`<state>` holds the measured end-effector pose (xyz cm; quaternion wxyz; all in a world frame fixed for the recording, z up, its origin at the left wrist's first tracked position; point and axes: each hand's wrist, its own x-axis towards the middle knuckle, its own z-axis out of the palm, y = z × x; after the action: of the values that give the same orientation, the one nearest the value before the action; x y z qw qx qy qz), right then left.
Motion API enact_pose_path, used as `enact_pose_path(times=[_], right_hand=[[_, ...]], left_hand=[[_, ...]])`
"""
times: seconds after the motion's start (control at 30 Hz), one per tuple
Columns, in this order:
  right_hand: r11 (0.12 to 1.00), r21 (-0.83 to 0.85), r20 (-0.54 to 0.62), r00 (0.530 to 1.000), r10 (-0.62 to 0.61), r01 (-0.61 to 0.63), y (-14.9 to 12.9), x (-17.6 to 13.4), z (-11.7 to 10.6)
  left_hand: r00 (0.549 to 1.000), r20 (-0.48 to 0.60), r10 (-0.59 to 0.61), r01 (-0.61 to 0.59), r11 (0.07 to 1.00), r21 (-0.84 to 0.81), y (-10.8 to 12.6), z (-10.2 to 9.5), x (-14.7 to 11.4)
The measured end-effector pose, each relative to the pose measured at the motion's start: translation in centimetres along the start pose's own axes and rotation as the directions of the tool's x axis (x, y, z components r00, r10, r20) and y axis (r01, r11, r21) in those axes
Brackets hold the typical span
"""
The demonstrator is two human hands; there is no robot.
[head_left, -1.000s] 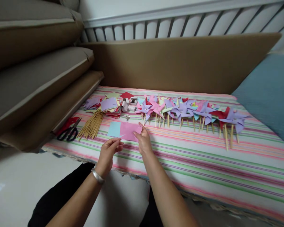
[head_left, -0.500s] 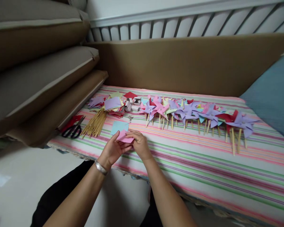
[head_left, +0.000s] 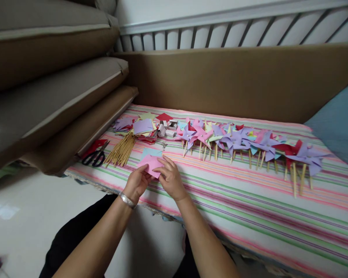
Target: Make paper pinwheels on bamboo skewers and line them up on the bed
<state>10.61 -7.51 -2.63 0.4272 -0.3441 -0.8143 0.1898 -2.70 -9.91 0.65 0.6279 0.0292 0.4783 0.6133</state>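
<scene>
A pink paper square (head_left: 149, 163) is held up between my two hands over the striped cloth (head_left: 220, 216). My left hand (head_left: 137, 183) pinches its lower left edge, thumb on top. At its right side, my right hand (head_left: 171, 178) has thumb and fingers closed on the paper. Behind it lies a light blue paper square (head_left: 151, 152), partly covered by the pink one. Small metal pins (head_left: 164, 144) lie just beyond, too small to make out singly. To the left rest a bundle of thin wooden sticks (head_left: 120, 150) and black-handled scissors (head_left: 96, 156).
Finished paper pinwheels (head_left: 234, 139) on sticks form a row to the right. Stacked coloured paper (head_left: 143, 127) and small white boxes (head_left: 168, 128) sit at the back. Stacked cushions (head_left: 84, 85) rise on the left; a brown panel (head_left: 220, 81) stands behind.
The pink paper now lies flatter and shows more of its face, covering more of the blue square. My right hand has shifted its grip along the paper's right side. The view has turned slightly left.
</scene>
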Motion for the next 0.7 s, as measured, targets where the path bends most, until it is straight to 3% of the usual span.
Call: enact_pose_path(times=[0.4,0.7], right_hand=[[0.999,-0.016,0.004,0.999,-0.032,0.032,-0.7,-0.2,-0.1],[0.999,0.035,-0.015,0.999,0.032,-0.031,-1.0,-0.3,0.2]], left_hand=[[0.997,0.064,0.052,-0.052,0.999,-0.009,0.4,0.6,-0.1],[0.964,-0.014,0.264,-0.262,0.961,0.093,-1.0,0.1,1.2]])
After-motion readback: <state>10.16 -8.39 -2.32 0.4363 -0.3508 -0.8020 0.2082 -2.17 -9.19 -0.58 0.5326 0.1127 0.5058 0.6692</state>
